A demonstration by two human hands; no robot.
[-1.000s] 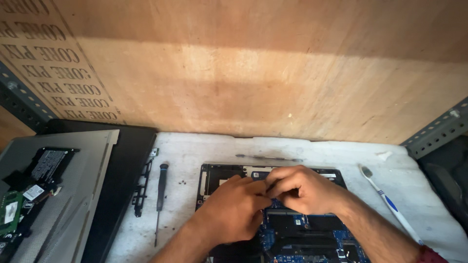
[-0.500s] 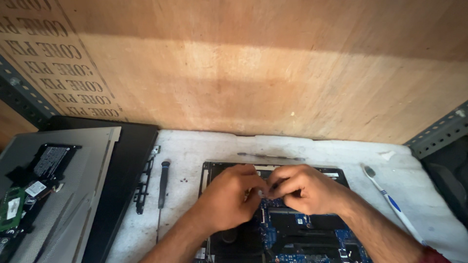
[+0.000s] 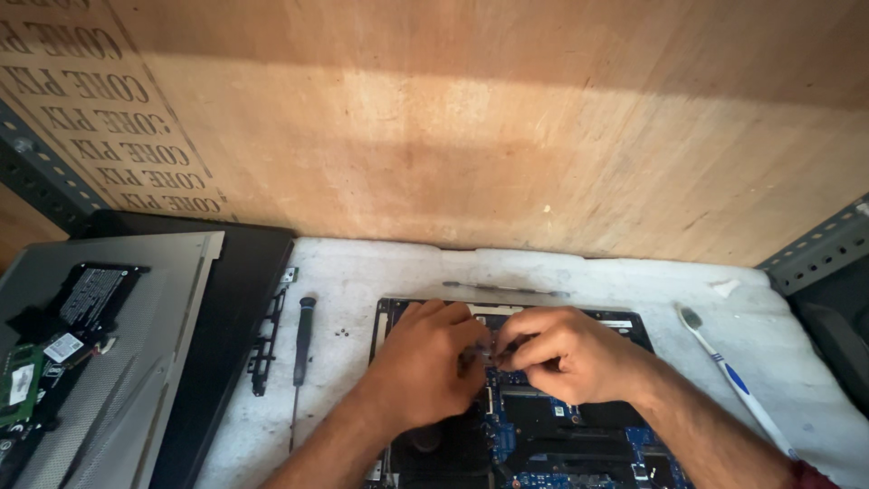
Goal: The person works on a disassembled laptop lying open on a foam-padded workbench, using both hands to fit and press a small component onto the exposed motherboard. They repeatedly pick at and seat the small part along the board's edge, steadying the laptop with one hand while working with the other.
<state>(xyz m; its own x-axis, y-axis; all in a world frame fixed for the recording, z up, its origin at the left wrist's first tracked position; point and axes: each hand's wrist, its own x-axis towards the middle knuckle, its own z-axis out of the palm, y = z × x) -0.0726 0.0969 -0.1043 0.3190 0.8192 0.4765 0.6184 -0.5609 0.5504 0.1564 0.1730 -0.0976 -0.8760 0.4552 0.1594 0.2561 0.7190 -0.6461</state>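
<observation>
Laptop (image 3: 579, 444) open — left hand (image 3: 425, 367), right hand (image 3: 570, 353) pinching inside.

Hands cover the centre of the opened laptop

The left hand (image 3: 424, 371) and right hand (image 3: 566, 358) meet fingertip to fingertip over the opened laptop (image 3: 579, 444), hiding whatever small part sits between them (too small to tell in any case). The laptop's lower half runs off the bottom edge. The grey panel (image 3: 118, 362) at left is cut by the frame, and the toothbrush (image 3: 733, 380) handle ends behind the right forearm.
</observation>
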